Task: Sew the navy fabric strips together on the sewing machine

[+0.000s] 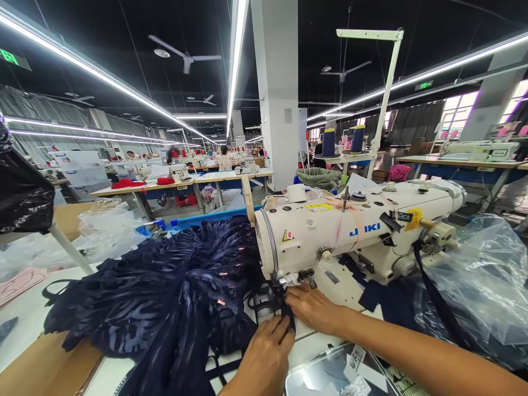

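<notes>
A white sewing machine (322, 231) stands before me, with dark navy fabric (290, 319) under its needle area. My left hand (268, 346) is closed on this fabric just in front of the needle, fingers pressed together at its edge. Close by the presser foot, my right hand (313, 308) holds the same fabric from the right side, its fingertips partly hidden below the machine head. A large heap of navy garments (157, 286) with thin straps lies left of the needle, its front reaching past my left hand.
Clear plastic bags (487, 275) and navy strips lie right of the machine. A tray (322, 374) with labels sits in front. Cardboard (45, 363) is at lower left. Thread cones (329, 144) stand behind, near a pillar (278, 99). Other people work at far tables.
</notes>
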Tool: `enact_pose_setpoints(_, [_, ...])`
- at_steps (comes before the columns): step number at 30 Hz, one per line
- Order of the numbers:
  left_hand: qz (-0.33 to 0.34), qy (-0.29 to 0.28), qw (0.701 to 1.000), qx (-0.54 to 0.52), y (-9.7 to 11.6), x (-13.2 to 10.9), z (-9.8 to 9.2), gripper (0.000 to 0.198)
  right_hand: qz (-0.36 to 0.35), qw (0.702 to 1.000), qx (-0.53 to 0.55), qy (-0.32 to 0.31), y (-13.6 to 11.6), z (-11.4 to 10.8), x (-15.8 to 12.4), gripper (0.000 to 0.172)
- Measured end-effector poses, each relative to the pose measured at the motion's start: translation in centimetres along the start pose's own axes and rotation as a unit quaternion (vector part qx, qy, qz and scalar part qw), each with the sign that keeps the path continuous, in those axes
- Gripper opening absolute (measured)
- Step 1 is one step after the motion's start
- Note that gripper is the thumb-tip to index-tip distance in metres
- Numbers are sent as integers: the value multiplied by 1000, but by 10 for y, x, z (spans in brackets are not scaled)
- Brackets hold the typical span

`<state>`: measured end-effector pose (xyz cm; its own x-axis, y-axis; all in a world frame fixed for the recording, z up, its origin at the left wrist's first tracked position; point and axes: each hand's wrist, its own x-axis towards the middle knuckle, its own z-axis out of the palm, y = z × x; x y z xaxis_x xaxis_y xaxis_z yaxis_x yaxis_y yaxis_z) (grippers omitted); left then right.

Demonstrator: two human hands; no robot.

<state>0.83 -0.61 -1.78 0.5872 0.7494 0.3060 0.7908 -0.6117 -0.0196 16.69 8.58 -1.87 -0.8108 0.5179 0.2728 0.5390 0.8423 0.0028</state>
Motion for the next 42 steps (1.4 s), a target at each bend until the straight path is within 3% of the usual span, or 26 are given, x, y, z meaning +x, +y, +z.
enact_pose_setpoints(8, [-35,-57,998,14,2,9,-2,24,44,983,148,-96,9,-21,13,13])
enact_pose_setpoints(13, [-47,-67,997,3,1,13,-4,25,33,977,180,-109,15,-19,16,13])
enact_pose_setpoints(20, [-60,-73,996,-2,3,12,-4,29,-41,998,11,-46,8,-22,5,16])
enact_pose_setpoints(26, [-52,20,998,-17,0,9,-9,26,-189,980,-48,37,11,-13,-10,24])
enact_pose_setpoints(30, [-56,-19,997,-41,-4,11,-27,27,-190,980,-44,47,17,-10,-11,26])
enact_pose_setpoints(33, [-74,-47,996,-24,-6,13,-28,27,-186,981,-40,41,21,-9,-7,28])
enact_pose_setpoints(42, [-92,22,994,50,-3,19,-6,24,-165,984,-55,45,26,-3,-4,34])
